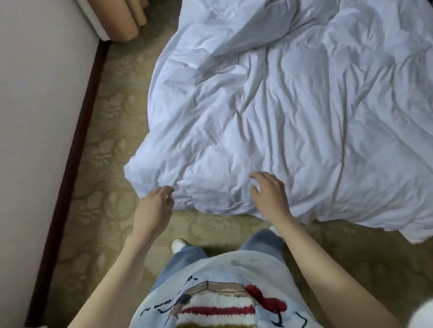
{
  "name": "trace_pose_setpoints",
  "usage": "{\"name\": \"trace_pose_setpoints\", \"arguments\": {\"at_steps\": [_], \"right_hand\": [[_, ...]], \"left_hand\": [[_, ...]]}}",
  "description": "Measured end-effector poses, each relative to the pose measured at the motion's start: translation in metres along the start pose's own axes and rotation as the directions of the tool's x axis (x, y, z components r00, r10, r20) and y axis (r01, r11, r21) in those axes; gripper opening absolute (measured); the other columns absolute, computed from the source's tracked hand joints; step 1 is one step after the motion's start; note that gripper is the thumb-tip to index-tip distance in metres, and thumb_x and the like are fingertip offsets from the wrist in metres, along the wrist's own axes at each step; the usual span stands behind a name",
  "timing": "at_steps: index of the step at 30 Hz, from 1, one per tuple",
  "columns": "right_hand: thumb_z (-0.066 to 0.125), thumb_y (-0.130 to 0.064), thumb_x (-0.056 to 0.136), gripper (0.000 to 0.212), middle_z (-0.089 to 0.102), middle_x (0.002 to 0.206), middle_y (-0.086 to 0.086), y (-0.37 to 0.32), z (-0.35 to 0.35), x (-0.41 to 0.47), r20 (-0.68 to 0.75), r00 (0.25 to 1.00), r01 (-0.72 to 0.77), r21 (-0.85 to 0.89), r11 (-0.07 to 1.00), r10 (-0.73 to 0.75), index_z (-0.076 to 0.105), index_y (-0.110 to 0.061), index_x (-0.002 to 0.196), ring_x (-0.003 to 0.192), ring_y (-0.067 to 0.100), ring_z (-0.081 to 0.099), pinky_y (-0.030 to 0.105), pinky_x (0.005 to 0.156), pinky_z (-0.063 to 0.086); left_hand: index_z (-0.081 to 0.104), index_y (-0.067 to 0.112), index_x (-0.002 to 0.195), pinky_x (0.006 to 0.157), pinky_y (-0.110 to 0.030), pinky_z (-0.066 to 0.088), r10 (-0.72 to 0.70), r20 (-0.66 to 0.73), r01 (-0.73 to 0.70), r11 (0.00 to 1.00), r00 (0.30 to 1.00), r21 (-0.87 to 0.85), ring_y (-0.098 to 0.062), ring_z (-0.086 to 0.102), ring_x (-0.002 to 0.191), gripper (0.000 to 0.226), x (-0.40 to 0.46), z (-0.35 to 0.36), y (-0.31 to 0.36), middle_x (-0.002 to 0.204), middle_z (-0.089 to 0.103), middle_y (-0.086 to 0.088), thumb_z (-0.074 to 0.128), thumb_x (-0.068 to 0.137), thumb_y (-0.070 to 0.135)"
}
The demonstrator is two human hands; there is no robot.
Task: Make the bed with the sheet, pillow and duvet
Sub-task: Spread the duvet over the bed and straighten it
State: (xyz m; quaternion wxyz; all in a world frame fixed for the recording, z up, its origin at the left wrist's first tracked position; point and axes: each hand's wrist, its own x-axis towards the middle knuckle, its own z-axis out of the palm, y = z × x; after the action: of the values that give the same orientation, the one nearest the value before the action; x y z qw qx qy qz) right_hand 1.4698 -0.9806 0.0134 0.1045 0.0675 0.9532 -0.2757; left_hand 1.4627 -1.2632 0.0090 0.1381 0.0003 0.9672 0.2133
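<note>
A white duvet (274, 104) is spread, heavily wrinkled, across the bed, its near edge hanging toward the patterned carpet (105, 145). Its long axis cannot be told, as the far part is cut off by the frame. The near left corner is pointed toward the wall (27, 132). The left hand (155, 206) is held at that corner, fingers loosely curled and touching the cloth. The right hand (268, 192) is rested on the duvet edge, fingers relaxed and spread, apart from the left.
</note>
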Motion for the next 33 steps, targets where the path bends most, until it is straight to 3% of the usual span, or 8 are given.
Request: {"name": "trace_pose_setpoints", "arguments": {"at_steps": [7, 17, 22, 28, 33], "right_hand": [[0.05, -0.01, 0.094, 0.029, 0.062, 0.12, 0.004, -0.108, 0.056, 0.0, -0.054, 0.994, -0.091, 0.031, 0.995, 0.093, 0.059, -0.012, 0.122, 0.112, 0.023, 0.053, 0.035, 0.1, 0.038], [0.051, -0.007, 0.091, 0.029, 0.063, 0.115, 0.007, -0.2, 0.097, 0.098, -0.163, 0.954, -0.236, 0.118, 0.964, 0.254, 0.061, -0.009, 0.118, 0.108, 0.027, 0.053, 0.039, 0.096, 0.041], [0.051, -0.007, 0.092, 0.029, 0.063, 0.117, 0.008, -0.249, 0.108, 0.162, -0.205, 0.918, -0.299, 0.205, 0.932, 0.339, 0.061, -0.009, 0.119, 0.109, 0.028, 0.053, 0.041, 0.097, 0.042], [0.052, -0.005, 0.089, 0.03, 0.064, 0.114, 0.009, -0.305, 0.107, 0.229, -0.266, 0.868, -0.36, 0.247, 0.9, 0.42, 0.062, -0.009, 0.117, 0.106, 0.03, 0.054, 0.041, 0.096, 0.042], [0.052, -0.007, 0.09, 0.029, 0.063, 0.119, 0.007, -0.333, 0.116, 0.266, -0.274, 0.805, -0.453, 0.289, 0.843, 0.526, 0.061, -0.011, 0.118, 0.11, 0.029, 0.053, 0.042, 0.097, 0.042]], "left_hand": [[0.064, 0.011, 0.112, 0.076, -0.045, 0.049, 0.115, 0.022, -0.116, 0.992, 0.993, 0.057, -0.032, 0.06, 0.093, 0.025, 0.029, -0.077, -0.105, 0.105, 0.067, -0.007, 0.052, 0.091, 0.009], [0.066, 0.009, 0.102, 0.067, -0.045, 0.05, 0.321, 0.062, -0.326, 0.938, 0.945, 0.118, -0.034, 0.06, 0.082, 0.027, 0.165, -0.14, -0.171, 0.09, 0.066, -0.005, 0.044, 0.088, 0.017], [0.068, 0.006, 0.099, 0.068, -0.043, 0.051, 0.432, 0.093, -0.441, 0.889, 0.897, 0.121, -0.033, 0.063, 0.082, 0.016, 0.241, -0.179, -0.188, 0.089, 0.069, -0.007, 0.059, 0.087, 0.003], [0.068, 0.006, 0.098, 0.068, -0.043, 0.052, 0.524, 0.174, -0.546, 0.831, 0.834, 0.112, -0.032, 0.064, 0.082, 0.035, 0.331, -0.215, -0.21, 0.089, 0.069, -0.006, 0.04, 0.086, 0.022], [0.068, 0.004, 0.093, 0.063, -0.041, 0.052, 0.622, 0.215, -0.652, 0.749, 0.753, 0.117, -0.033, 0.063, 0.072, 0.014, 0.403, -0.233, -0.212, 0.081, 0.067, -0.007, 0.058, 0.083, 0.003]]}}
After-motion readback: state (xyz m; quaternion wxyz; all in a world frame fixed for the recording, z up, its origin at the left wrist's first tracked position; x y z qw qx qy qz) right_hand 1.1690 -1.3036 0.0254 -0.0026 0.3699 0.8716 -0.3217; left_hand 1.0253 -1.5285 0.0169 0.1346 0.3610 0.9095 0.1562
